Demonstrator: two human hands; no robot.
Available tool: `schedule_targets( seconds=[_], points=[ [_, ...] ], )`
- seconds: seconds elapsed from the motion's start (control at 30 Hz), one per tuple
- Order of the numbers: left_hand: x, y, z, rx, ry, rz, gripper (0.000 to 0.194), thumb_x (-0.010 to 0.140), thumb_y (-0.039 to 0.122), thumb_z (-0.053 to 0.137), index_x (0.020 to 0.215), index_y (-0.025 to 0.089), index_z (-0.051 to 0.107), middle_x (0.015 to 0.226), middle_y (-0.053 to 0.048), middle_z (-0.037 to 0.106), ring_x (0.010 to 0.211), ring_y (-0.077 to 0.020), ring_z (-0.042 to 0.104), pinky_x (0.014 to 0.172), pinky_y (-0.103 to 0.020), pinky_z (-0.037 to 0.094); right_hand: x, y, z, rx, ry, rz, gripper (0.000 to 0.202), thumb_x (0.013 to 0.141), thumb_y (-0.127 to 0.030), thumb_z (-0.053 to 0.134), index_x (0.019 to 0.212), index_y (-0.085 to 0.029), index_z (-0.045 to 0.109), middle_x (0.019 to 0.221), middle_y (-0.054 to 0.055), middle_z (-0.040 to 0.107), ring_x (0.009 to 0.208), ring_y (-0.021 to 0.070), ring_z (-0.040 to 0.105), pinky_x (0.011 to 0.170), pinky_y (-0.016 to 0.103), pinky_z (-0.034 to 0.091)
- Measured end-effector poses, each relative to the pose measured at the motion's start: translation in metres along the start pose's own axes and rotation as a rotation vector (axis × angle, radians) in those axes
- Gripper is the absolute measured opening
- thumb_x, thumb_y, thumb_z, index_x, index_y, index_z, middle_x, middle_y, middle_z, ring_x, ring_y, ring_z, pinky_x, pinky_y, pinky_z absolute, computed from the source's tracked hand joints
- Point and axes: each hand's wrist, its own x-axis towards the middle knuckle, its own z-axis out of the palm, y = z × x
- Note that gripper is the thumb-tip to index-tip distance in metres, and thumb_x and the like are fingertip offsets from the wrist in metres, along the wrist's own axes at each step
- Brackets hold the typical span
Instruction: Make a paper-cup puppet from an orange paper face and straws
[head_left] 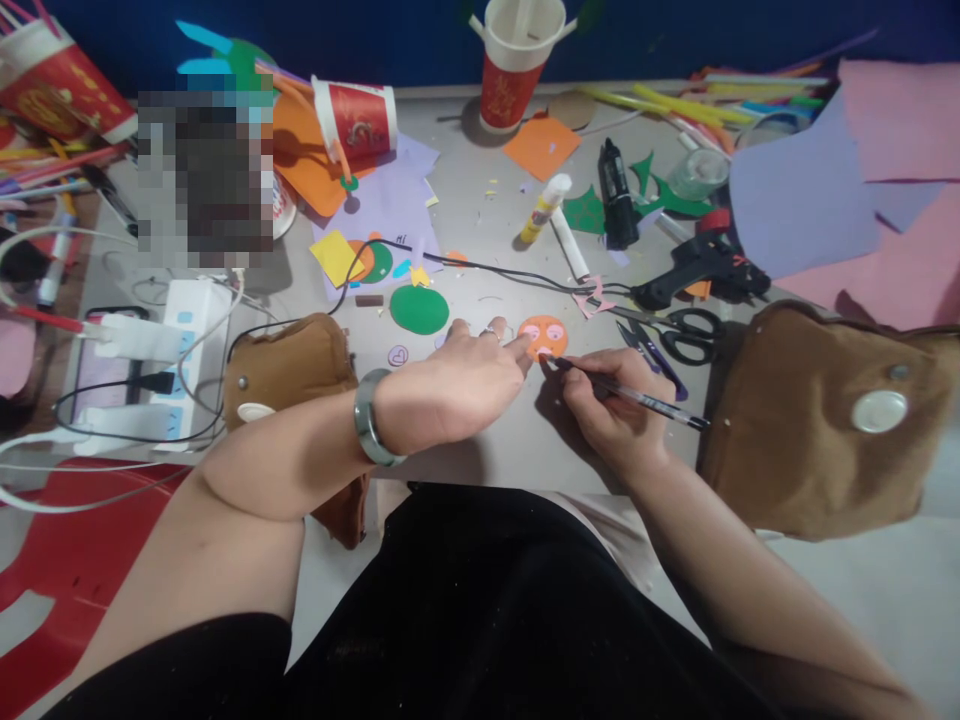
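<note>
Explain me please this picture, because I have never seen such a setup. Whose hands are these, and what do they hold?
No machine here: two bare hands of one person. The only picture comes from a camera worn on the head, looking forward and down at a table. The right hand holds a pen, its tip at an orange disc with face-like marks. The left hand touches the disc's edge. Around them lie a green oval, scissors and, farther back, a red-and-white cup.
</note>
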Motion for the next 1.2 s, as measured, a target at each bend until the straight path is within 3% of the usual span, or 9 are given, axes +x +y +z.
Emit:
schedule_targets(
  seconds=[0.2, 0.47, 0.67, 1.2],
  points=[
    [-0.001, 0.001, 0.002, 0.005, 0.014, -0.007, 0.067, 0.104, -0.001, 0.028, 0.164, 0.013, 0.054, 0.182, -0.018, 0.042, 0.152, -0.0364, 0.048, 0.115, -0.057, 0.052, -0.001, 0.0, 0.0, -0.021, 0.003, -0.023, 0.004, 0.096, -0.028, 0.076, 0.095, -0.028, 0.072, 0.078, 0.003, 0.078, 0.06, 0.0206, 0.07, 0.057, 0.035, 0.056],
    [-0.002, 0.002, -0.001, 0.038, -0.017, -0.002, 0.067, 0.106, 0.0, 0.024, 0.169, 0.008, 0.048, 0.186, -0.019, 0.035, 0.16, -0.0367, 0.043, 0.119, -0.06, 0.052, -0.002, 0.003, 0.004, -0.055, 0.013, -0.004, 0.013, 0.097, -0.038, 0.073, 0.091, -0.026, 0.072, 0.075, 0.004, 0.078, 0.06, 0.0219, 0.072, 0.057, 0.035, 0.058],
    [-0.001, 0.002, -0.001, 0.047, -0.018, -0.006, 0.069, 0.106, -0.001, 0.027, 0.169, 0.013, 0.049, 0.186, -0.017, 0.037, 0.161, -0.0361, 0.044, 0.12, -0.059, 0.053, 0.001, 0.003, 0.004, -0.06, 0.031, -0.047, 0.012, 0.097, -0.036, 0.073, 0.09, -0.027, 0.072, 0.072, 0.003, 0.076, 0.056, 0.0205, 0.069, 0.055, 0.034, 0.055],
    [0.001, -0.001, 0.009, 0.087, 0.037, 0.009, 0.066, 0.105, 0.001, 0.027, 0.166, 0.011, 0.051, 0.183, -0.017, 0.04, 0.154, -0.0357, 0.048, 0.113, -0.056, 0.055, 0.002, 0.001, 0.004, -0.065, 0.067, -0.089, 0.008, 0.095, -0.03, 0.073, 0.088, -0.026, 0.072, 0.069, 0.001, 0.075, 0.052, 0.0177, 0.066, 0.05, 0.031, 0.051]
  ],
)
